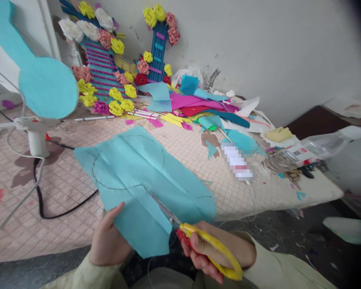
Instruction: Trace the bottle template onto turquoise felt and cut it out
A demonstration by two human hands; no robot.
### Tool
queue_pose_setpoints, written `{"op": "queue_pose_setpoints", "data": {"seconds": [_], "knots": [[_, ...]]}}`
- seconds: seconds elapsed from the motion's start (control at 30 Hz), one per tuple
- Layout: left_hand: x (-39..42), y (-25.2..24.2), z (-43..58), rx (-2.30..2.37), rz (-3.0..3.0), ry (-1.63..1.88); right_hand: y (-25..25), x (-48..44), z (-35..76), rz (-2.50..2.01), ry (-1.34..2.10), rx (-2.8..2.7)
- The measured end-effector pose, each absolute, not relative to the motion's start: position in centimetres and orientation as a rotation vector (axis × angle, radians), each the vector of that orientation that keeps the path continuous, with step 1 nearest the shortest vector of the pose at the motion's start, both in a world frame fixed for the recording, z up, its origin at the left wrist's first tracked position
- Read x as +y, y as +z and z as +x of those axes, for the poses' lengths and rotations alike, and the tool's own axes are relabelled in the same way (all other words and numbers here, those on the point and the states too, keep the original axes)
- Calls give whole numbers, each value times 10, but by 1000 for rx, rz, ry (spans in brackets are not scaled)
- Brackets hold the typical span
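A light blue sheet of paper [156, 166] with a dark curved outline drawn on it lies partly over the table's front edge. My left hand [110, 237] grips its near left edge, thumb on top and fingers underneath. In my right hand [216, 249] is a pair of scissors [210, 241] with yellow and red handles. The blades sit in a cut that runs in from the near edge, their tips close to the drawn line. Left of the cut, a flap of the sheet hangs down toward me.
Guitar-shaped pieces with paper flowers [100, 68] lean on the wall. Coloured paper scraps [195, 104] are heaped at the back. A plastic bottle [307, 150] lies on the right, near a white power strip [237, 160]. On the left stand a white glue gun [37, 136] and a black cable [64, 214].
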State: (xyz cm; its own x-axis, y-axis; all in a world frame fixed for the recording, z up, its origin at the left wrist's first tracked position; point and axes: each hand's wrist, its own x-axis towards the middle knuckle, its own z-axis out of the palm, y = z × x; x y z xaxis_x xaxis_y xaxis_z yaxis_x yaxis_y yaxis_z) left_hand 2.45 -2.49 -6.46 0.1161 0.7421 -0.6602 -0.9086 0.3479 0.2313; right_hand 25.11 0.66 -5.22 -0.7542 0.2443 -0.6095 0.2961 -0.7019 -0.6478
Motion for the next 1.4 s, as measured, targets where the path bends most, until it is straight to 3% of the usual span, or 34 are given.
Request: {"op": "queue_pose_setpoints", "data": {"seconds": [0.2, 0.53, 1.13, 1.4], "knots": [[-25, -66, 21, 704, -224, 1271, -47, 11, 250, 1116, -2637, 1164], [-20, -60, 30, 988, -302, 1244, -68, -1, 254, 1094, -2677, 1157], [-27, -77, 28, 774, -188, 1206, -55, 7, 245, 1100, -2556, 1441], [-25, -59, 30, 838, -198, 1211, -57, 11, 245, 1103, -2559, 1435]]}}
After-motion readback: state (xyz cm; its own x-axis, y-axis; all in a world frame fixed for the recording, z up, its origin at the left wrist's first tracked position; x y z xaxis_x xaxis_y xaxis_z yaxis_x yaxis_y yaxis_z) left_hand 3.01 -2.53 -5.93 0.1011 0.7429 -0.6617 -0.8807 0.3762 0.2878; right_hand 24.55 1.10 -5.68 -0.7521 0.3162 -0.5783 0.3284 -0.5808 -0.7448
